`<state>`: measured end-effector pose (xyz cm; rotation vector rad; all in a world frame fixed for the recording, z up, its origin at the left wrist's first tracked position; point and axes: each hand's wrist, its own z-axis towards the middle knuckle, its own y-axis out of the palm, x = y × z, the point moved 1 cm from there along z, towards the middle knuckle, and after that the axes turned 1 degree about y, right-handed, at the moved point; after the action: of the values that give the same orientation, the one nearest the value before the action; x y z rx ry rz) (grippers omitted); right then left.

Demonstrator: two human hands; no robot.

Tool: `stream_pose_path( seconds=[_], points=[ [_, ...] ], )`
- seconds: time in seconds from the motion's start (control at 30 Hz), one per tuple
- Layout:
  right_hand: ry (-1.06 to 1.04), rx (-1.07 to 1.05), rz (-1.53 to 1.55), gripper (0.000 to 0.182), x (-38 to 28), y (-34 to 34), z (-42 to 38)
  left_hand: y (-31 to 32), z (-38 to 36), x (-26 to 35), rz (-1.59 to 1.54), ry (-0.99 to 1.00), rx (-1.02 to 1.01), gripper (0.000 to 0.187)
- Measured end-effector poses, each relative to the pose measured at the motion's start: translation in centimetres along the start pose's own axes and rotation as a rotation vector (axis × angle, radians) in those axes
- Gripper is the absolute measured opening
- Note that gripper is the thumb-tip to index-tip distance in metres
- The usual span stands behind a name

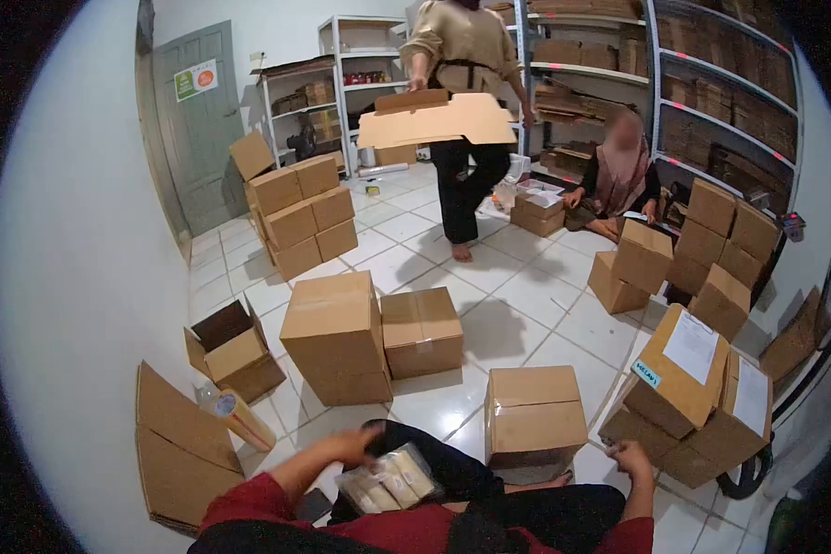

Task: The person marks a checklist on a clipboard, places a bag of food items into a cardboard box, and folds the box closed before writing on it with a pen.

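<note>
On my lap lies a clear plastic pack [395,482] with several pale, wrapped pieces inside. My left hand [349,448] is over its upper left edge, fingers apart and pointing to the right. Out to the other side, my right hand [631,458] is raised beside the stacked boxes, its fingers curled in with nothing visible in them. Between my legs and the middle of the floor stands a closed cardboard box [535,406]. A dark flat object [314,504] rests by my left thigh.
Two taped boxes [332,342] stand ahead. An open box [235,346], tape rolls [245,420] and a cardboard sheet [180,443] are at left. Papers top the boxes [660,392] at right. One person [462,120] carries flat cardboard [439,122]; another [619,175] sits by the shelves.
</note>
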<state>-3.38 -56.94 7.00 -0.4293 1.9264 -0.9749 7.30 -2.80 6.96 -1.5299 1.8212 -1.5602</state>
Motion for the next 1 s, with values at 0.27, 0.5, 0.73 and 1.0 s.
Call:
stream_pose_path(
  seconds=[0.27, 0.5, 0.73, 1.0],
  points=[
    [0.305, -0.164, -0.013, 0.022, 11.8, 3.3, 7.3, -23.0, 10.1, 8.9, -1.360, 0.350, 0.468, 0.081],
    [0.255, 0.172, 0.164, 0.021, 6.0, 6.1, 2.5, -28.3, 18.8, 15.1, -1.719, 0.516, 0.530, 0.102],
    [0.234, 0.379, 0.431, 0.027, 18.4, 5.3, -0.5, -27.9, 22.0, 18.8, -1.700, 0.673, 0.620, 0.045],
    [-0.416, 0.569, 0.363, 0.022, -7.5, -2.6, -8.9, -19.6, 13.0, 20.8, -1.496, 0.563, 0.761, 0.028]
  ],
)
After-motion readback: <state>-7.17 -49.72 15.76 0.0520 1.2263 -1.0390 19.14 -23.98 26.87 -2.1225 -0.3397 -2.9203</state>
